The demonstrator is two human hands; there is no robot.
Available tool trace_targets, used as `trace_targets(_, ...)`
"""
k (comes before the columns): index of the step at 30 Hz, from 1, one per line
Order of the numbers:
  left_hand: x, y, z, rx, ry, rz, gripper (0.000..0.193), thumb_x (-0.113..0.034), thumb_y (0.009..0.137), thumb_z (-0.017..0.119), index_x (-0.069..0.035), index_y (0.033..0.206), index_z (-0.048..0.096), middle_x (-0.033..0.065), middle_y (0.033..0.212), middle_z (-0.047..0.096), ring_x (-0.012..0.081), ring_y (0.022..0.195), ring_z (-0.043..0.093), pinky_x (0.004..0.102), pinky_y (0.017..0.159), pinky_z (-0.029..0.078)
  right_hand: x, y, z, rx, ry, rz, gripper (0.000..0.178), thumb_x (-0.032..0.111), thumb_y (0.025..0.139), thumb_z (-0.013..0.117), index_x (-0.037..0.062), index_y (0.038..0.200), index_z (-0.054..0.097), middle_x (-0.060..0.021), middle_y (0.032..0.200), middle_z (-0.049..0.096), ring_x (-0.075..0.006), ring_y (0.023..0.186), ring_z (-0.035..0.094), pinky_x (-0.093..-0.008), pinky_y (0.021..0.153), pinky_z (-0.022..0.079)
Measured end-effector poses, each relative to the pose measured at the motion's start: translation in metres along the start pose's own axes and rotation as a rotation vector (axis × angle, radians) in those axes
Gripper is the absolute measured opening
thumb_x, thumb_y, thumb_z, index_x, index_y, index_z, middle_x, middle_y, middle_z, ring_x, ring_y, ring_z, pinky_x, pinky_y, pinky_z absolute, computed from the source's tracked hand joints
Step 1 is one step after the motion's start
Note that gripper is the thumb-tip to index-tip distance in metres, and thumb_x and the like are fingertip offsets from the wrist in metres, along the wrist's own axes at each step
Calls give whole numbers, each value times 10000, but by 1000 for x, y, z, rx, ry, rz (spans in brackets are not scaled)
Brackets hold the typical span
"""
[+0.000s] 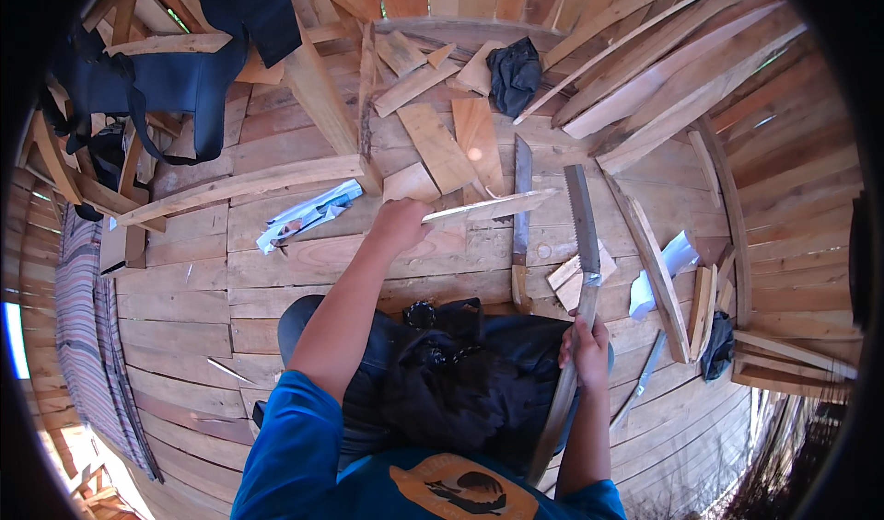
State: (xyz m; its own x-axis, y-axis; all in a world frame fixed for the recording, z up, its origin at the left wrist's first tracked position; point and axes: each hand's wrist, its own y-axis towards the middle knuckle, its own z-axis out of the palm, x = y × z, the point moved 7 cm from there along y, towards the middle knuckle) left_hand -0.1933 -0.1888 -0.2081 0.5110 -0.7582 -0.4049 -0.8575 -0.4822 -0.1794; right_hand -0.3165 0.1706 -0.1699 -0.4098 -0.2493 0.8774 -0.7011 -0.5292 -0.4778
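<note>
My left hand (402, 227) is closed on one end of a thin, pointed strip of wood (493, 208), which reaches to the right above the floor. In my right hand (587, 350) is a saw (581, 212) with a toothed metal blade pointing away from me. Its long wooden handle (557, 405) runs back past my right leg, and shiny wrapping shows where blade and handle meet. The wood's tip ends just left of the saw blade, with a small gap visible. Beneath the strip, a second long-bladed tool (521, 235) with a wooden handle lies on the floor, partly covered by the strip.
Boards (433, 147) and a black bag (514, 76) lie ahead. Long planks (681, 69) lean at the far right; a beam (649, 262) lies nearer. A wooden frame (244, 189) and crumpled wrapper (308, 216) are left. Dark cloth (442, 382) covers my lap.
</note>
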Motion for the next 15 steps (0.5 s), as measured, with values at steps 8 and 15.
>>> trace_targets(8, -7, 12, 17, 39, 178, -84, 283, -201, 782, 708, -160, 1062, 720, 133, 937, 704, 285, 959, 661, 457, 912, 467, -7, 6, 0, 30, 7, 53, 246, 246, 1008, 493, 27, 1119, 516, -42, 608, 488, -119, 414, 471, -267, 356, 411)
trace_targets(15, 22, -7, 20, 88, 67, -234, 361, -214, 768, 734, -165, 1124, 706, 149, 1061, 688, 304, 1036, 639, 452, 949, 459, -6, 9, 4, 33, -27, 58, 236, 217, 996, 523, 15, 1118, 528, -37, 620, 510, -108, 417, 476, -256, 359, 411)
